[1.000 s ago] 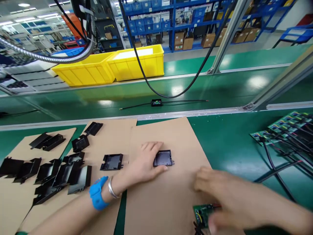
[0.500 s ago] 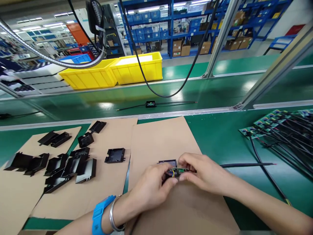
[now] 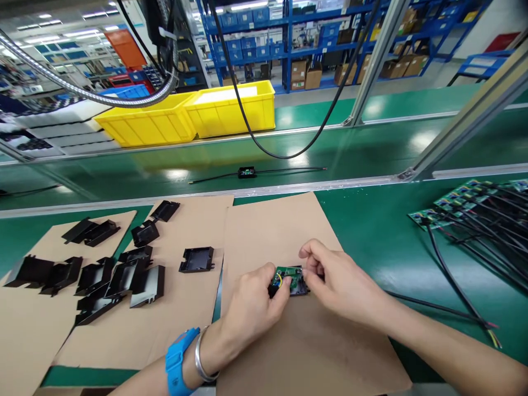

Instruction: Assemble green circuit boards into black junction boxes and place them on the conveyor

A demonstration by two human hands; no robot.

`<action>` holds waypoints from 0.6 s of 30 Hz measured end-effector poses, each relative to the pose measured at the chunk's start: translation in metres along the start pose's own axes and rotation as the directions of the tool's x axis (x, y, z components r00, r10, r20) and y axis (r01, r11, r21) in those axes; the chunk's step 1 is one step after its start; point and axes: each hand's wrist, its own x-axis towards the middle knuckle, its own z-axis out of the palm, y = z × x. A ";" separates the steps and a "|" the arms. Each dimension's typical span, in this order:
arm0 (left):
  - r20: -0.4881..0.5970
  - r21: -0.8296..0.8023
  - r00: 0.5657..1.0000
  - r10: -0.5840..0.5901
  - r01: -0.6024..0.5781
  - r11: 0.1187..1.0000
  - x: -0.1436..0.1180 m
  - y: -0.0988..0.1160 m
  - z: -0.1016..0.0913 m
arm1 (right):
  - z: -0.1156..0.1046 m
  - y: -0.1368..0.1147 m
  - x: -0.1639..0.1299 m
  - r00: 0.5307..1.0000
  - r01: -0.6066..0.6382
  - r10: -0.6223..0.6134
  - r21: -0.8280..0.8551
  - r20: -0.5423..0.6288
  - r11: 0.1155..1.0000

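My left hand (image 3: 256,297) pinches the left end of a small green circuit board (image 3: 295,279), with its thumb on top beside a yellow wire (image 3: 280,280). Partly under the board is a black plastic case (image 3: 300,290); whether the board is fully seated cannot be seen. At the right end, my right hand (image 3: 340,275) has its fingers curled around the start of a black cable, its thumb against the board's edge. The black cable (image 3: 429,303) comes out beyond that hand and runs right to bare coloured wire ends.
Several open black cases (image 3: 197,259) lie on cardboard sheets (image 3: 181,330) to the left. Wired circuit boards (image 3: 466,203) are piled at right. Beyond the metal rail sits a cabled case (image 3: 246,172). Yellow bins (image 3: 235,113) stand behind; a black cable loop (image 3: 284,157) hangs ahead.
The board has tipped from edge-on to nearly flat, its green face showing over the case. My right hand has risen slightly, and the cable's free end has swung toward me.
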 end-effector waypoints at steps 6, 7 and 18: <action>0.182 -0.182 0.980 -0.077 0.111 0.977 0.011 -0.004 -0.004 | 0.013 -0.030 0.006 0.905 0.368 -0.419 -0.619 0.068 0.694; 0.211 -0.200 0.975 -0.073 0.116 0.973 0.011 -0.006 -0.007 | 0.012 -0.027 0.008 0.889 0.423 -0.440 -0.599 0.128 0.680; 0.238 0.178 0.966 0.103 -0.147 0.973 -0.001 -0.036 -0.014 | -0.006 0.025 0.046 0.810 0.532 -0.394 -0.264 0.434 0.804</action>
